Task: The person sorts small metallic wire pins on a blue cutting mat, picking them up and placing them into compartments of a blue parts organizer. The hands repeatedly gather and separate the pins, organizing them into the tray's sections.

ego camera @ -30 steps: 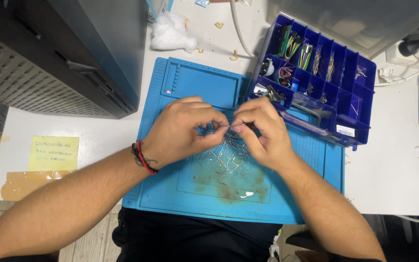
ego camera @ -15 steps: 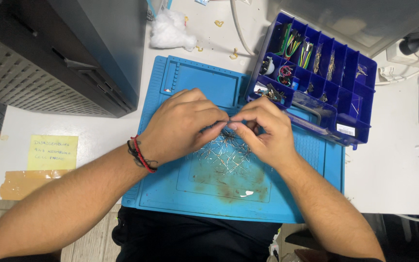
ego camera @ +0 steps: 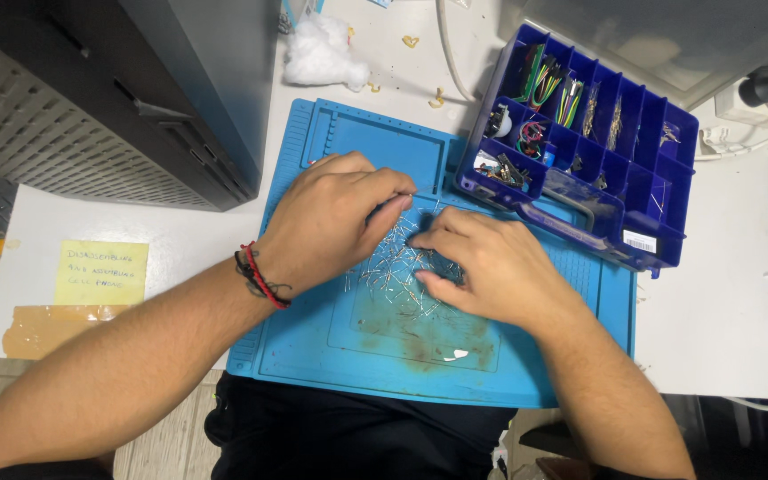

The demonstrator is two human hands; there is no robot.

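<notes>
A person's two bare hands work over a loose heap of thin silvery wire-legged electronic parts (ego camera: 399, 267), which lies a little above the middle of a bright blue rubbery work mat (ego camera: 313, 347) at the centre of the frame. The left hand (ego camera: 326, 218), with a red and black cord bracelet (ego camera: 260, 276) at the wrist, sits at the upper left edge of the heap; its thumb and forefinger are pinched together near the heap's top, and they seem to hold one thin lead, though the piece is too fine to make out for certain. The right hand (ego camera: 482, 262) lies flat and spread on the right side of the heap, its fingers loose and pressing down on the parts without closing on any of them. The heap therefore lies between the two hands, just to the right of and below the left pinch and directly under the right fingertips, so the right hand is the nearer one. The single legs point every way, so the heap has no clear long axis. In the upper right of the frame, touching the mat's edge, stands an open dark blue plastic compartment box (ego camera: 660, 209) with coloured wires and small parts in its cells. A white tuft of cotton wool (ego camera: 322, 53) lies at the top, a dark grey perforated metal case (ego camera: 91, 98) fills the upper left, and a yellow sticky note (ego camera: 100, 271) sits at the left on the white table (ego camera: 722, 320).
</notes>
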